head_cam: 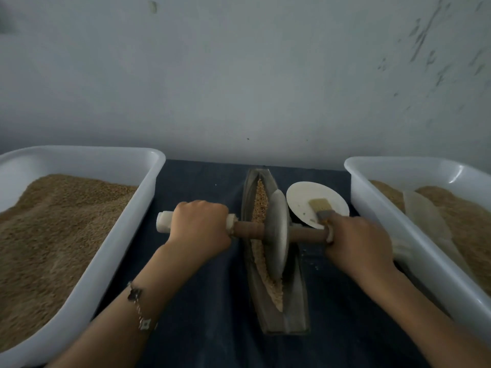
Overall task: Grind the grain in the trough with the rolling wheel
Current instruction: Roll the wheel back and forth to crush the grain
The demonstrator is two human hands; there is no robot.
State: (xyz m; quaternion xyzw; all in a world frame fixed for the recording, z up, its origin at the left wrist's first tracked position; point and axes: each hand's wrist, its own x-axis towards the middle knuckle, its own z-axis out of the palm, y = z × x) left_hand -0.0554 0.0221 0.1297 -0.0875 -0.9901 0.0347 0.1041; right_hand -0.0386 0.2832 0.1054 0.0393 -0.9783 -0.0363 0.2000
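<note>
A narrow boat-shaped metal trough (295, 309) lies lengthwise on the dark cloth, centre of view. Crushed tan grain (259, 205) lines its left inner side. The grey rolling wheel (277, 232) stands upright in the trough near its middle, on a wooden axle (248, 229) that sticks out to both sides. My left hand (200, 224) grips the left end of the axle, whose pale wrapped tip shows past my knuckles. My right hand (357, 241) grips the right end of the axle.
A white tub (111, 235) full of tan grain stands at the left. Another white tub (398, 224) at the right holds ground grain and a pale scoop (425, 216). A small white plate (308, 197) with a brush (322, 208) sits beside the trough. A wall rises close behind.
</note>
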